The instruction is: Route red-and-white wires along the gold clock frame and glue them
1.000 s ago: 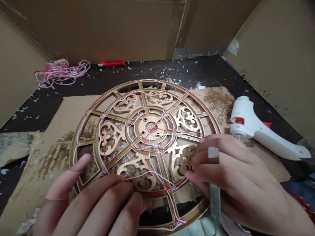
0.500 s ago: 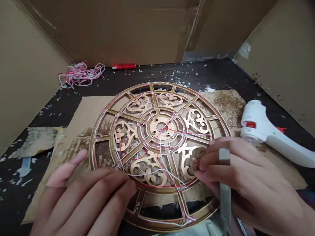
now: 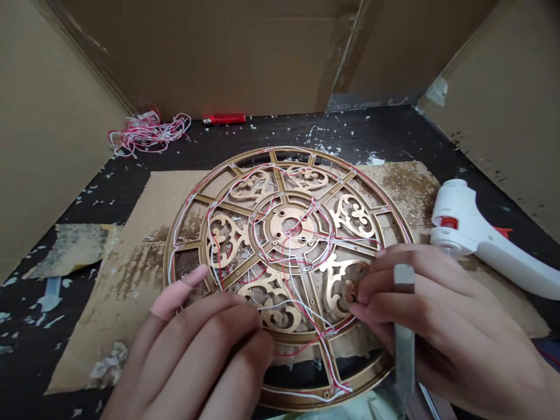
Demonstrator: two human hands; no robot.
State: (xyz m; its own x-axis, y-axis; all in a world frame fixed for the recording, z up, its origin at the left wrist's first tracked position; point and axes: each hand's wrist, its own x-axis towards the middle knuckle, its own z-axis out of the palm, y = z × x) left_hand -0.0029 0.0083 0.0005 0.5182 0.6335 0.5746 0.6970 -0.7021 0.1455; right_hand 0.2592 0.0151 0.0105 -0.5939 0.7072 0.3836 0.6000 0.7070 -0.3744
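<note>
A round gold-coloured openwork frame [image 3: 326,300], with spokes and scroll ornaments, lies before me. Thin red and white wires run along its rings and across its hub. My left hand [image 3: 201,350] is closed over the near left part, its raised finger wearing a pink finger cover. A slack red wire [image 3: 297,352] leads into these fingers; their tips are hidden. At the right rim, my right hand [image 3: 424,315] is closed, its fingertips pinched beside a scroll ornament. A flat grey metal strip [image 3: 405,356], perhaps tweezers, passes between its fingers; its ends are partly hidden.
A white glue gun [image 3: 503,245] lies at the right. A stained cardboard sheet [image 3: 153,198] is under the frame. Farther back are a tangle of red and white wire [image 3: 149,133] and a red lighter [image 3: 225,118]. White scraps dot the dark table; cardboard walls enclose it.
My left hand has moved right over the frame, and the red wire at its fingers has gone from nearly straight to sagging. My right hand stays at the same rim spot.
</note>
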